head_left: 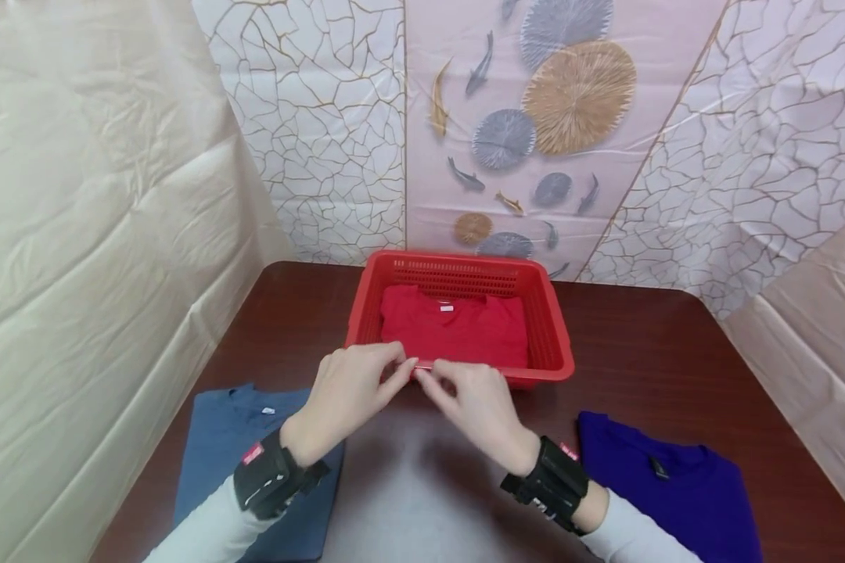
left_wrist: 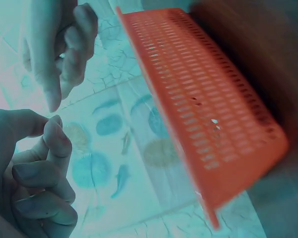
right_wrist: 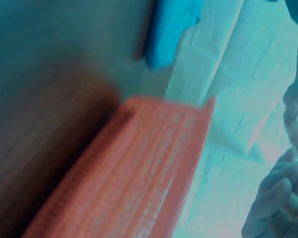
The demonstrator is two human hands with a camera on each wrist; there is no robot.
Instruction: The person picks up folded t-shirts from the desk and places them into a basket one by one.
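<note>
Okay, fingers: left hand [head_left: 352, 385] and right hand [head_left: 477, 405] curled in, tips nearly meeting; can't tell if they pinch anything.
Basket [head_left: 553, 336]: below and beyond the fingertips, red shirt [head_left: 458, 335] inside, likely laid flat to keep its folds.
Sides: blue shirt [head_left: 218, 450] left of the fingers, purple shirt [head_left: 697, 489] right, both partly covered by sleeves [head_left: 207, 522].
Blur: right wrist view's smeary.

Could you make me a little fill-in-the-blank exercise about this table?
The folded garment inside the basket is ____.
The blue-grey garment lies on the person's ____ side.
The wrist bands are mostly ____.
The hand nearer the violet-blue garment is the person's ____ one.

Missing words: red; left; black; right.
</note>
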